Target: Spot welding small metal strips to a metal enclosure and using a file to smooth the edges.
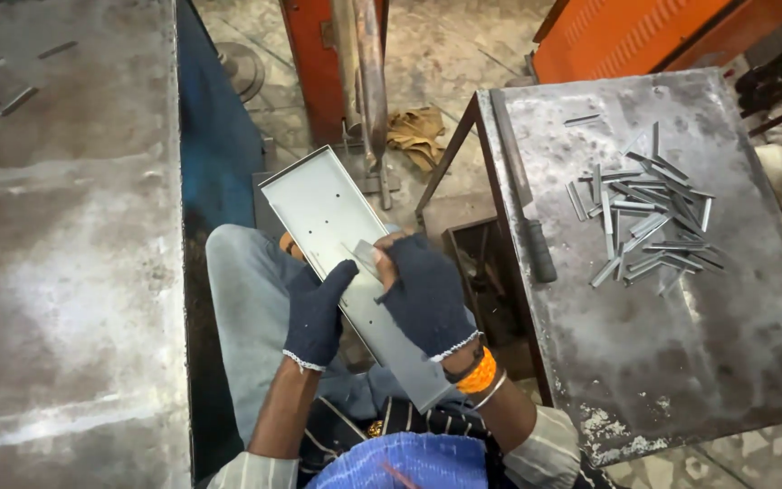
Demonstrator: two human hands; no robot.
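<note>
A seated person holds a long, shallow metal tray (332, 213) across the lap, its length running from 11 o'clock down to 5 o'clock in the head view. The tray is pale grey, has low folded edges and shows a few small holes in its flat face.

The left hand (316, 312), in a dark knitted glove, grips the tray's left long edge at about the middle; the fingers are closed on that edge, the thumb lying on the inner face. The right hand (427, 294), in a dark fingerless glove, rests on the tray at 3 o'clock from the left hand. Its bare fingertips (389, 256) pinch a small metal strip (364, 255) and hold it against the tray's inner face. Both hands are thus clamped: left on the tray, right on the strip.

At 3 o'clock from the hands stands a scuffed steel table (681, 362). On it, at 2 o'clock from the hands, lies a loose pile of short metal strips (644, 217). A long bar with a dark handle (527, 208) lies along the table's left edge.

At 9 o'clock is a large, worn grey bench (65, 272); a few strips lie at its far left corner. At 12 o'clock, on the floor, stand an orange machine frame (319, 63) and a crumpled tan cloth (418, 134).
</note>
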